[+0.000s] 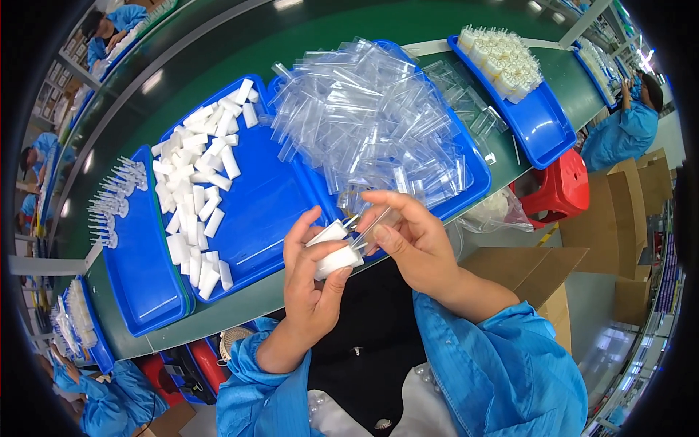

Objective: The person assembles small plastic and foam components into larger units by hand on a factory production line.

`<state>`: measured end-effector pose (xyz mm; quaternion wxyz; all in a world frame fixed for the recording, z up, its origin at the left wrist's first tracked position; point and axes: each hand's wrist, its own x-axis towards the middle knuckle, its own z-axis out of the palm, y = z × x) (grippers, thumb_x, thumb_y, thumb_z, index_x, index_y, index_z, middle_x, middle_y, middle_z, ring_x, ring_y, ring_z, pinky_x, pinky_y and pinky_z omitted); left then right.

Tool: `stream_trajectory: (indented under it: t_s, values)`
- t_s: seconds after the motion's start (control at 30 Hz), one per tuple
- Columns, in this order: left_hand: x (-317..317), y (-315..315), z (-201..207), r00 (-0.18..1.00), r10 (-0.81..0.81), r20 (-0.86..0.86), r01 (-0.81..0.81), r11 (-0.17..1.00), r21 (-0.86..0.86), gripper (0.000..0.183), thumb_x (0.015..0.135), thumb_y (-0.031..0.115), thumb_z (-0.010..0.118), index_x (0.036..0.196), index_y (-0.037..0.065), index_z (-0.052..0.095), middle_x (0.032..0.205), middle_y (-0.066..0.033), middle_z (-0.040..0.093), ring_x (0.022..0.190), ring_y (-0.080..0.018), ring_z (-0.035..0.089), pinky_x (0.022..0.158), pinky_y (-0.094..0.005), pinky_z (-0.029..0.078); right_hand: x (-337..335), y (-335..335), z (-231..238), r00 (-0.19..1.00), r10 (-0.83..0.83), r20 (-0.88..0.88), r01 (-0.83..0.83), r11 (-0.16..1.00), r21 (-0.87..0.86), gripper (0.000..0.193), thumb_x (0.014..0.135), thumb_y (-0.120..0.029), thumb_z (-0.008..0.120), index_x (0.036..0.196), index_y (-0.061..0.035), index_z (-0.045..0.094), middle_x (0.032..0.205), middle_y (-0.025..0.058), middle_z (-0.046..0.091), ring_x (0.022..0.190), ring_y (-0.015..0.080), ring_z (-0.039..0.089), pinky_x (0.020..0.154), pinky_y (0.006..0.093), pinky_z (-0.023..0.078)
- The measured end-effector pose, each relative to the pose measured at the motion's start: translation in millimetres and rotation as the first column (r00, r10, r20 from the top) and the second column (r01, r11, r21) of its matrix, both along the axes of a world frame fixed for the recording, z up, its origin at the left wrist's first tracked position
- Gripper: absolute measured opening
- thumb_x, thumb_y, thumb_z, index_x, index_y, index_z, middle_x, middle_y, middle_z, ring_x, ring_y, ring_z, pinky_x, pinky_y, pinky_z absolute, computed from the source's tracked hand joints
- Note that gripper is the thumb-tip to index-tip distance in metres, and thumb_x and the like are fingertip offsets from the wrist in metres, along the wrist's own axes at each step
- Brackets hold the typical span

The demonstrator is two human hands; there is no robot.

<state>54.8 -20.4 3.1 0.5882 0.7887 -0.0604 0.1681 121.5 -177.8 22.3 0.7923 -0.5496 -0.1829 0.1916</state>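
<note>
Above the table's near edge, my left hand (309, 288) is closed around white foam-like blocks (339, 261); two of them show between its fingers. My right hand (422, 251) pinches a clear, thin-walled plastic sleeve (373, 231) between thumb and fingers. One end of the sleeve meets the end of the nearer block; whether the block is inside it, I cannot tell. Behind my hands, many similar white blocks (211, 156) lie loose in a blue tray (266, 226). A large heap of clear sleeves (364, 109) fills the blue tray (477, 169) beside it.
At the left, a narrow blue tray (145, 284) holds clear stemmed parts (120, 191). Another blue tray (542, 125) at the far right carries packed white-and-clear pieces (502, 62). A red stool (557, 193) and cardboard boxes (611, 211) stand to the right. Other people in blue work nearby.
</note>
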Motion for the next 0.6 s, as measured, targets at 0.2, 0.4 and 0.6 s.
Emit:
stream_trajectory:
  t_s: [0.2,0.4,0.6]
  values:
    - [-1.3,0.9,2.1,0.999,0.035,-0.005,-0.035,0.999,-0.027,0.020,0.084,0.012,0.061,0.101,0.003,0.058,0.132,-0.0214,0.035,0.106,-0.0275,0.047,0.090,-0.0368,0.038,-4.3,5.6,-9.7,0.996,0.011,-0.084,-0.003,0.996,0.092,0.026,0.091,-0.009,0.052,0.115,0.0013,0.050,0.102,0.0124,0.061,0.095,0.0145,0.058,0.084,0.0274,0.047]
    - [-2.4,1.0,3.1,0.995,0.100,-0.018,-0.101,0.993,-0.063,0.020,0.085,0.014,0.060,0.101,0.003,0.056,0.131,-0.0200,0.036,0.106,-0.0249,0.047,0.090,-0.0356,0.038,-8.4,10.8,-11.2,0.983,0.037,-0.178,0.005,0.974,0.227,0.022,0.091,-0.008,0.053,0.109,0.0030,0.053,0.103,0.0141,0.061,0.094,0.0179,0.060,0.085,0.0301,0.047]
    - [-2.1,1.7,-3.8,0.998,0.069,-0.001,-0.068,0.976,-0.205,0.018,0.088,0.017,0.056,0.099,0.003,0.054,0.129,-0.0206,0.036,0.101,-0.0217,0.049,0.087,-0.0337,0.039,-14.3,12.2,-16.7,0.997,0.001,-0.075,0.016,0.972,0.233,0.020,0.091,-0.006,0.052,0.109,0.0035,0.053,0.106,0.0152,0.061,0.094,0.0195,0.061,0.085,0.0307,0.048]
